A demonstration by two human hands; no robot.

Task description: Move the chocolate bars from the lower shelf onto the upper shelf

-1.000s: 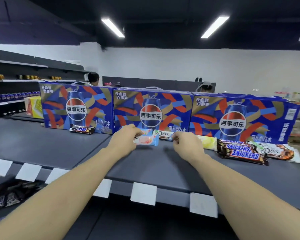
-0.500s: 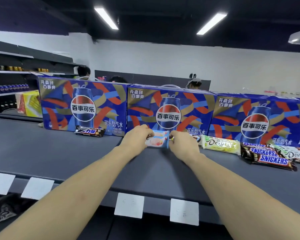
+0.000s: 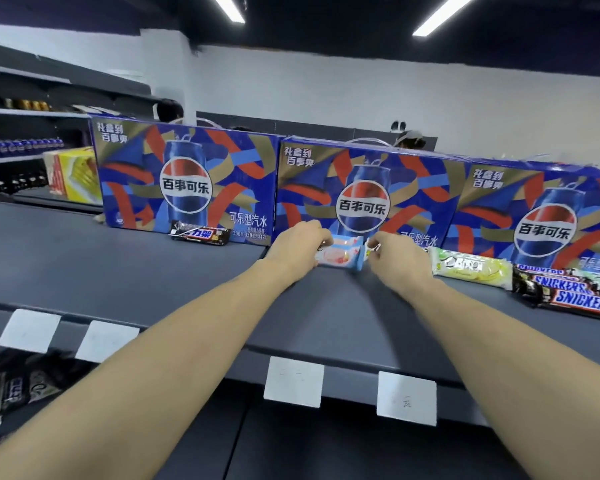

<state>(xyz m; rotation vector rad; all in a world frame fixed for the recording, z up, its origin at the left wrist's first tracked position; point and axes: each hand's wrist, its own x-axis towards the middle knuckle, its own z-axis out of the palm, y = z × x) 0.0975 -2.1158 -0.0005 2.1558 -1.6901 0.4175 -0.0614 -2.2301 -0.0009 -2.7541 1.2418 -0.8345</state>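
I have both arms stretched out over the upper shelf (image 3: 84, 271). My left hand (image 3: 297, 245) grips the left end of a pink and light blue chocolate bar (image 3: 342, 256), fingers curled round the wrapper. My right hand (image 3: 394, 252) pinches the right end of the same bar, fingertips together on the crimped edge. The bar lies level at the far part of the shelf, just in front of the middle cola box (image 3: 368, 202); I cannot tell whether it touches the shelf.

Three blue cola boxes stand in a row along the far side, the left box (image 3: 184, 178) and the right box (image 3: 541, 216) flanking the middle one. A dark chocolate bar (image 3: 201, 233) lies against the foot of the left box. To the right of my hands lies a pale green chocolate bar (image 3: 471, 270), and beyond it, at the right edge, two brown Snickers bars (image 3: 575, 297) are piled together. White price tags (image 3: 293, 381) hang along the shelf's near edge. On the lower shelf, near left, more dark bars (image 3: 21, 386) lie in a heap.
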